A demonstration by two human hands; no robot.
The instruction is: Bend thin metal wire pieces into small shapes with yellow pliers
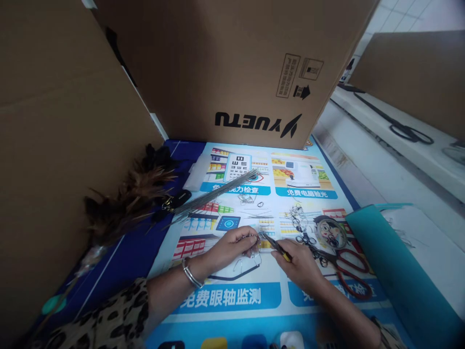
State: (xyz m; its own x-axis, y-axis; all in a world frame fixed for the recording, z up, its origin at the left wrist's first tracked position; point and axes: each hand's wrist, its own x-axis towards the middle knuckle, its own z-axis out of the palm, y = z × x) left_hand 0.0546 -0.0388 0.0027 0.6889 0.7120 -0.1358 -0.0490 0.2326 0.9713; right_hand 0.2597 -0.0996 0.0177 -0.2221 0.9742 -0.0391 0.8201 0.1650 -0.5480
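Note:
My left hand [240, 241], with a silver bangle on the wrist, pinches a thin curved wire piece [259, 245]; its exact form is hard to make out. My right hand [298, 264] is wrapped round pliers [278, 248] with yellow and black handles. The jaws of the pliers meet the wire right beside my left fingertips. Below my left hand lies a dark bent strip [236, 278]. A bundle of straight thin wires [218, 195] lies slantwise beyond it. Small black rings and wire bits [301, 228] are scattered beyond my right hand.
Red-handled scissors [351, 266] and a roll of clear tape [330, 232] lie at the right, near a teal-edged box [395, 261]. Brown feathers [134, 186] are at the left. Cardboard walls [203, 63] stand behind and left. Another pair of scissors [410, 132] rests on a white ledge.

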